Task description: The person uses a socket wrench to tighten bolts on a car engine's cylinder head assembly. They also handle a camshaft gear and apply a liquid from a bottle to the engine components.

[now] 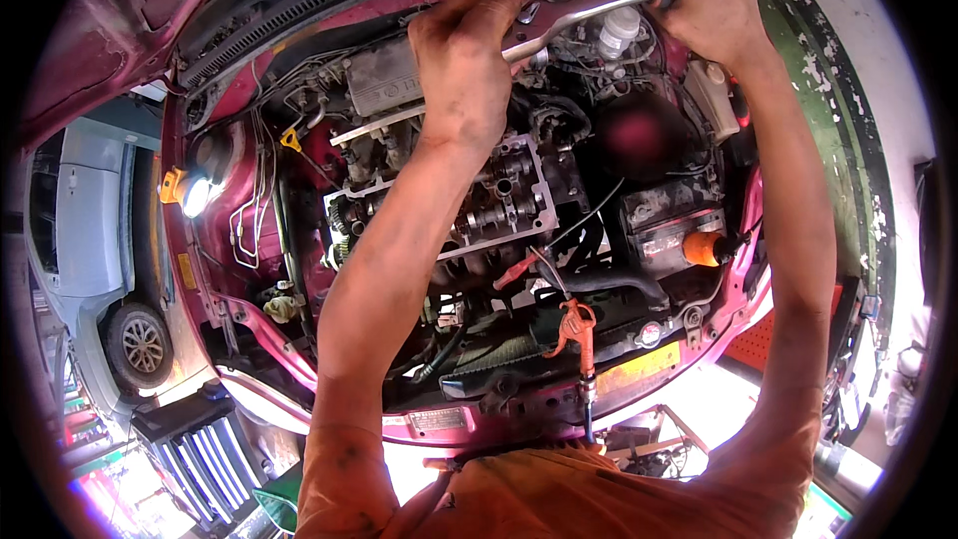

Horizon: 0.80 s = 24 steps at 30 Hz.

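Observation:
Over the far side of the open engine bay, both my hands grip a long shiny metal wrench (584,15). My left hand (464,65) is closed around its left end, near the back of the engine. My right hand (711,2) is wrapped round the dark grip at the other end, farther right. Whatever the wrench's left end meets is hidden by my left hand. Below my left forearm lies the uncovered cylinder head (507,190), its camshafts and gear exposed. A grey cover (384,83) sits behind it.
A lit yellow work lamp (185,190) is at the left fender. An orange hooked tool (576,329) hangs by the front crossmember. On the right are the battery (674,230), an orange-ended object (706,248) and a white-capped reservoir (620,30). A grey car (95,230) stands left.

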### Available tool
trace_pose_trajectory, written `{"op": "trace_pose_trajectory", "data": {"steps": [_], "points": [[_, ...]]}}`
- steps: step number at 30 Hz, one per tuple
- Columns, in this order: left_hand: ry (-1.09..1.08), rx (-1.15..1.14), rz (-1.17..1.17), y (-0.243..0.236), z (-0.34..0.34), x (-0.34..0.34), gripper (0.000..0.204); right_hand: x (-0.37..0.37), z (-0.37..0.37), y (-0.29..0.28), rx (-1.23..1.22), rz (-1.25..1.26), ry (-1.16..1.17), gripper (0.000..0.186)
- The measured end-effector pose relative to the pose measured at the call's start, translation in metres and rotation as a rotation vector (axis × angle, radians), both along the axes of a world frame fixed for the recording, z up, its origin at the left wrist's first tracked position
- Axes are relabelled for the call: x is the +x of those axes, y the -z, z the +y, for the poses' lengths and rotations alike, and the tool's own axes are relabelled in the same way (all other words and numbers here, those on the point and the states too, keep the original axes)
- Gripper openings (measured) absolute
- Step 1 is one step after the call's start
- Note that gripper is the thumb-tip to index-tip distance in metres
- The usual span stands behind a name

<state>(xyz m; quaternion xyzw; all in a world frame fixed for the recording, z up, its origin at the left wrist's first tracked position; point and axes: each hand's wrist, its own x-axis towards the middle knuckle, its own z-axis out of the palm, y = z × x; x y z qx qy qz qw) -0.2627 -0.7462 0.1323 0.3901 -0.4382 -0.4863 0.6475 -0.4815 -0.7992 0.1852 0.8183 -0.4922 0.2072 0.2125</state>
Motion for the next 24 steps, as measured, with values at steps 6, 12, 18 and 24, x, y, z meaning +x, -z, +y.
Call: {"op": "trace_pose_trajectory", "data": {"steps": [6,12,18,24], "points": [[0.019,0.026,0.025,0.000,-0.012,0.000,0.022,-0.001,-0.007,0.005,0.076,0.027,0.047,0.011],[0.212,-0.046,-0.001,0.055,-0.027,0.025,0.027,0.006,0.022,0.040,0.143,0.051,0.156,0.024],[0.087,-0.154,-0.087,0.057,0.003,0.016,0.018,0.005,0.057,0.030,0.364,0.124,-0.025,0.030],[-0.122,-0.059,0.090,0.048,0.009,-0.021,0.027,0.041,-0.035,0.027,0.096,0.128,-0.017,0.034]]}}
